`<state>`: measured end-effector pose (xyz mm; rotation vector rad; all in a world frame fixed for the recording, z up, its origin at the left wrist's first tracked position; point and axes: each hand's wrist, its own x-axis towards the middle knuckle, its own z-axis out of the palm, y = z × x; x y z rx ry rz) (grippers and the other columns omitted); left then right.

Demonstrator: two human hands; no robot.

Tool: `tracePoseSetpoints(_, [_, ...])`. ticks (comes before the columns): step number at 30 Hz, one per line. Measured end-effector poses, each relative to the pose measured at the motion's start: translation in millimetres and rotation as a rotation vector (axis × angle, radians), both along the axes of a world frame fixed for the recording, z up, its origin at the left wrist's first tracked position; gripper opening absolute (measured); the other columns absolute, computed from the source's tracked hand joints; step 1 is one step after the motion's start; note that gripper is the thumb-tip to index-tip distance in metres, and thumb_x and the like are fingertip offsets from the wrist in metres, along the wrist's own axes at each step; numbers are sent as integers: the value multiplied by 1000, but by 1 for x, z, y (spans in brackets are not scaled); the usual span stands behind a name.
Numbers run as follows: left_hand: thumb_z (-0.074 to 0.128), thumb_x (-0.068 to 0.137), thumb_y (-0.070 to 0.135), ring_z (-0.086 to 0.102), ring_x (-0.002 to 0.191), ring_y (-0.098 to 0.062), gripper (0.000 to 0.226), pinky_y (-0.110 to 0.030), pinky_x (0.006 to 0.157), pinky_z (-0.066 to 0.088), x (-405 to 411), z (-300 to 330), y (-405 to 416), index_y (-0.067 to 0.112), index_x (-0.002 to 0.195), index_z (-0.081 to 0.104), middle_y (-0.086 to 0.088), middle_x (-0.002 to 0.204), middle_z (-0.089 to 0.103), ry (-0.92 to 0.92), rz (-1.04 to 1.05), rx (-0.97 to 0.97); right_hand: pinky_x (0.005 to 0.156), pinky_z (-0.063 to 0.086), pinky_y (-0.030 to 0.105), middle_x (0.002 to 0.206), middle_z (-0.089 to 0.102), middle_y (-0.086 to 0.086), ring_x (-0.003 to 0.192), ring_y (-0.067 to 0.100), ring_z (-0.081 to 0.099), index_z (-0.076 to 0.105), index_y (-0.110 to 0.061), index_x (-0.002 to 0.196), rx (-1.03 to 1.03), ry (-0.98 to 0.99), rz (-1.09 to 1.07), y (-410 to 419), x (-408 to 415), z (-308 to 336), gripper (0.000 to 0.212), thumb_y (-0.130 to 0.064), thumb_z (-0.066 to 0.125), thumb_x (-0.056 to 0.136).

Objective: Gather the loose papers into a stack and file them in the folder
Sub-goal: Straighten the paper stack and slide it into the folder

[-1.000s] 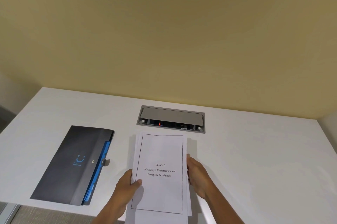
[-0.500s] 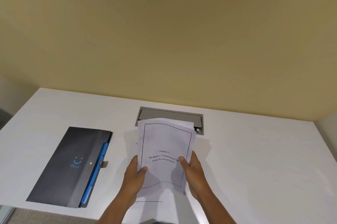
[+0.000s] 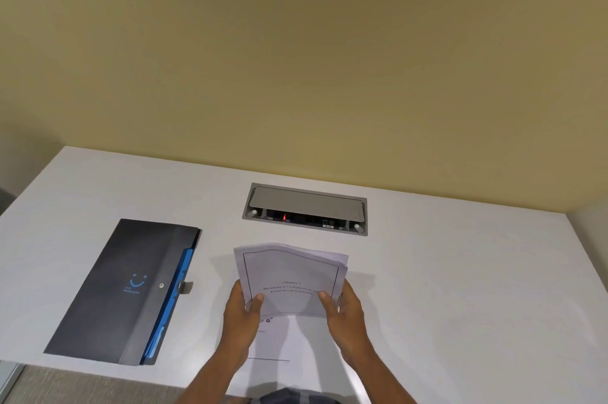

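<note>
A stack of white printed papers (image 3: 291, 275) stands nearly upright on its lower edge, its top curling back. My left hand (image 3: 241, 311) grips its left side and my right hand (image 3: 342, 308) grips its right side, thumbs on the front page. One more sheet (image 3: 286, 341) lies flat on the white table under the stack, between my wrists. The dark grey folder (image 3: 131, 288) with a blue inner edge and a snap tab lies closed on the table to the left, apart from my hands.
A grey cable box (image 3: 306, 209) with an open lid is set into the table (image 3: 460, 288) behind the papers. A yellow wall rises at the back. The table's near edge runs below the folder, with carpet (image 3: 82, 384) beyond.
The papers lay flat a second ago. Both hands lifted them upright, then lowered the stack toward the table, so it stands lower and nearer to me than half a second ago.
</note>
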<state>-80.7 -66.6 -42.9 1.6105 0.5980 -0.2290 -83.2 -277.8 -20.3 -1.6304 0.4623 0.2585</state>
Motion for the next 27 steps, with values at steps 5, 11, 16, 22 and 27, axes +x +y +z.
tracePoseSetpoints(5, [58, 102, 23, 64, 110, -17, 39, -17, 63, 59, -2, -6, 1, 36, 138, 46, 6, 126, 63, 21, -26, 31, 79, 58, 8, 117, 74, -30, 108, -7, 71, 60, -49, 126, -5, 19, -22, 8, -2, -8, 36, -20, 66, 104])
tracePoseSetpoints(11, [54, 105, 20, 68, 108, -12, 37, -22, 70, 61, 0, -1, 5, 39, 136, 50, 12, 119, 70, -13, 4, -29, 82, 56, 4, 117, 74, -31, 109, -9, 70, 61, -48, 128, -5, 10, -49, 14, -1, -6, 36, -22, 66, 104])
tracePoseSetpoints(16, [57, 103, 21, 71, 95, 3, 24, -13, 60, 58, 10, 10, 12, 43, 114, 57, 26, 104, 74, -46, 21, -49, 86, 52, 0, 121, 73, -31, 111, -12, 68, 61, -44, 132, -24, -40, -77, 13, 7, -3, 36, -27, 70, 102])
tracePoseSetpoints(22, [58, 102, 20, 72, 93, 5, 34, -16, 56, 58, 9, 6, 17, 51, 115, 55, 29, 105, 73, -32, -29, -46, 74, 54, 0, 110, 76, -28, 107, -3, 70, 60, -50, 124, -30, 21, -63, 14, 4, -13, 35, -29, 72, 100])
tracePoseSetpoints(27, [53, 105, 23, 73, 90, 4, 29, -15, 55, 57, 8, 3, 19, 49, 119, 54, 27, 102, 73, 0, -66, 7, 74, 54, 0, 115, 73, -27, 110, -2, 69, 60, -51, 121, -34, 47, -74, 16, 3, -18, 31, -31, 71, 100])
